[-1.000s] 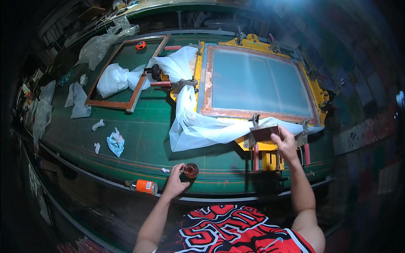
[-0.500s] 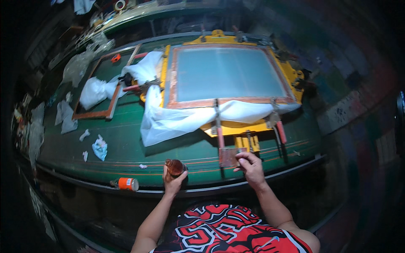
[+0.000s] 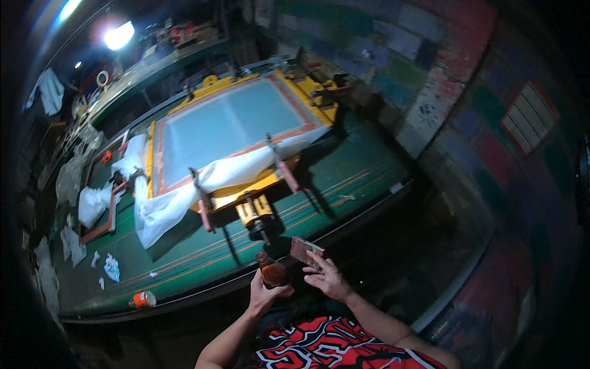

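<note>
My left hand (image 3: 263, 294) is wrapped round a brown glass bottle (image 3: 274, 273), its neck tilted up and away from me. To its right, my right hand (image 3: 329, 281) grips a flat, reddish-brown rectangular plate (image 3: 306, 251) by its near edge, fingers on top. Both are held near the front edge of the green table (image 3: 362, 184), bottle and plate apart. Beyond them a yellow clamping frame (image 3: 270, 178) carries a stretched pale blue mesh screen (image 3: 233, 123) with a brown border. A white sheet (image 3: 175, 215) drapes over its near side.
Red-handled clamps (image 3: 287, 177) stick out from the frame toward me. An orange-labelled jar (image 3: 144, 299) lies at the table's front left edge. An emptied wooden frame (image 3: 98, 230), a white bag (image 3: 94, 205) and crumpled scraps (image 3: 111, 268) lie on the left. A painted brick wall (image 3: 442, 86) stands on the right.
My view has swung to the right, so the table appears turned and further left. The plate has come closer to the bottle. Both hands keep their hold.
</note>
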Available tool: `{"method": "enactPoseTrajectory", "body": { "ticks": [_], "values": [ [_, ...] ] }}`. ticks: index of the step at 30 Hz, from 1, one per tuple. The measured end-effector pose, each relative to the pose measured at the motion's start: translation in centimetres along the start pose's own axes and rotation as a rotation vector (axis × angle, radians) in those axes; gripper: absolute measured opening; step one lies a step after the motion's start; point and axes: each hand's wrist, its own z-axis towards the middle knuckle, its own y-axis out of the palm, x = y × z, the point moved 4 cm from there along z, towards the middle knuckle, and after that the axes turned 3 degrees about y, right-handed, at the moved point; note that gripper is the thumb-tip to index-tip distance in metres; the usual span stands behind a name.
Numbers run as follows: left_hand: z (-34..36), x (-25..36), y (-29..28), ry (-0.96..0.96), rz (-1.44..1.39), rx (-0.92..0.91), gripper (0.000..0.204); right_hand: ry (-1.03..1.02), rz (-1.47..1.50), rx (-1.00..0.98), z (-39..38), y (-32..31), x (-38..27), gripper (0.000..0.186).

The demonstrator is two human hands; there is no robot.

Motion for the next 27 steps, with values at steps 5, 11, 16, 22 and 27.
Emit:
{"method": "enactPoseTrajectory", "body": {
  "ticks": [5, 11, 16, 22, 27],
  "values": [
    [2.0, -1.8, 8.6, -0.016, 0.07, -0.179, 0.065, -0.03, -0.273, 0.095, -2.6, -5.5, 1.9, 0.08],
    [5.6, -2.1, 16.7, 0.069, 0.144, -0.373, 0.07, -0.127, -0.087, 0.252, -3.8, -10.7, 1.1, 0.092],
    [9.6, -2.9, 23.2, 0.12, 0.119, -0.482, 0.069, -0.191, -0.011, 0.416, -3.8, -16.4, -0.3, 0.089],
    [15.7, -3.5, 30.2, 0.299, 0.283, -0.534, 0.066, -0.296, 0.136, 0.436, -0.5, -24.0, -1.3, 0.074],
    [22.6, -1.9, 36.0, 0.333, 0.294, -0.477, 0.068, -0.285, 0.085, 0.43, 3.9, -32.1, -4.4, 0.064]
  ]
}}
